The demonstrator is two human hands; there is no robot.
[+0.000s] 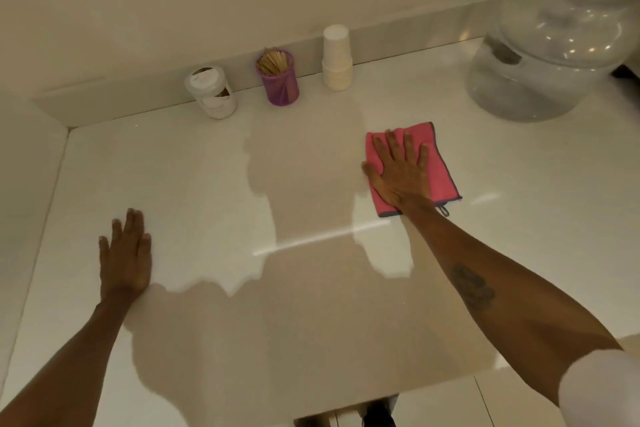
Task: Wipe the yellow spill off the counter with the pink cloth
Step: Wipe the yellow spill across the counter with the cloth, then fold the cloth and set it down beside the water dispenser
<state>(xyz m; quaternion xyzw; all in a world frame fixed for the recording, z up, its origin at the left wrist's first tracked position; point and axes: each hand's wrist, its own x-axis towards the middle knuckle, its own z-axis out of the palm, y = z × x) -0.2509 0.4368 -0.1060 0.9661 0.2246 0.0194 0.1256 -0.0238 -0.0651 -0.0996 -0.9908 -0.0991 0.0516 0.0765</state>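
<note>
The pink cloth [441,170] lies folded flat on the glossy white counter [194,166], right of centre. My right hand [401,173] presses down on it with the palm flat and the fingers spread, covering its left half. A small grey loop sticks out at the cloth's near corner. My left hand [126,253] rests flat on the bare counter at the near left, fingers together, holding nothing. I see no yellow spill on the counter; only shadows and light reflections show on the surface.
Along the back wall stand a white lidded jar [211,92], a purple cup of wooden sticks [278,78] and a stack of white cups [337,59]. A large clear water bottle [550,55] fills the back right corner. A wall bounds the counter's left side.
</note>
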